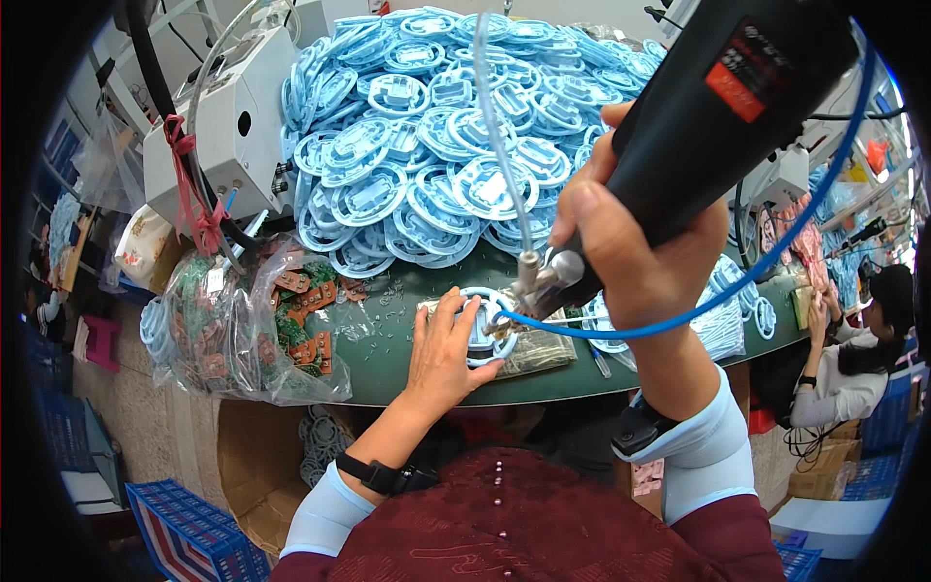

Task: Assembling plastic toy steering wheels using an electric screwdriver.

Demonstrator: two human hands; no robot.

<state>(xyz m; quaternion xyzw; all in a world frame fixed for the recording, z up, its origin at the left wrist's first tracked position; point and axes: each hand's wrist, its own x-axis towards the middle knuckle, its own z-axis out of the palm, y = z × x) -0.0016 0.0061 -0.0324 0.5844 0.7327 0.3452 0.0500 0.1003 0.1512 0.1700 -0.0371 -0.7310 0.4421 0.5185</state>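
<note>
My right hand (635,238) is wrapped around a large black power screwdriver (708,126), which slants down to the left. Its metal head (543,276) reaches over a light blue round plastic housing (480,341); whether the tip touches it cannot be made out. My left hand (441,351) steadies that housing, fingers along its left side and thumb at its near edge. The housing rests on a flat, brownish pad (543,352) on the green table (417,388). A clear tube (490,107) and a blue hose (718,308) run to the screwdriver's head.
A tall heap of similar blue housings (407,184) fills the table's back. At left, a plastic bag (257,330) holds brown and green circuit boards, below a white machine box (228,131). Thin white sticks (703,325) lie at right. Another person (844,359) sits far right.
</note>
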